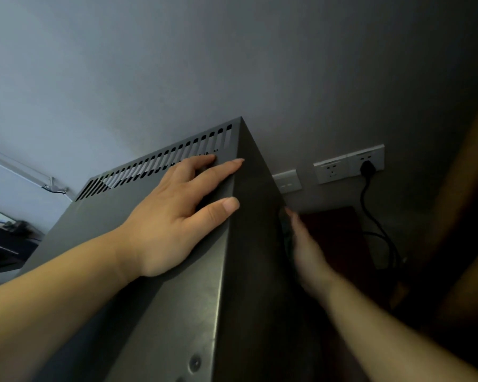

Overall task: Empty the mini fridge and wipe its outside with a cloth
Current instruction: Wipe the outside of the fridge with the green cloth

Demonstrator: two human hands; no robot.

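Note:
The grey metal mini fridge (155, 321) fills the middle of the view, seen from above, with a row of vent slots along its back edge. My left hand (177, 213) lies flat on its top, fingers straight, thumb at the right edge. My right hand (307, 252) is blurred and lies with straight fingers along the fridge's dark right side. A dark strip between that palm and the side looks like the cloth (285, 230); most of it is hidden.
Behind the fridge is a grey wall with a switch plate (287, 181) and a double socket (348, 164). A black plug and cable (370, 205) hang down to the right. A reddish surface (340, 238) lies below, a brown wooden edge at far right, a dark desk at left.

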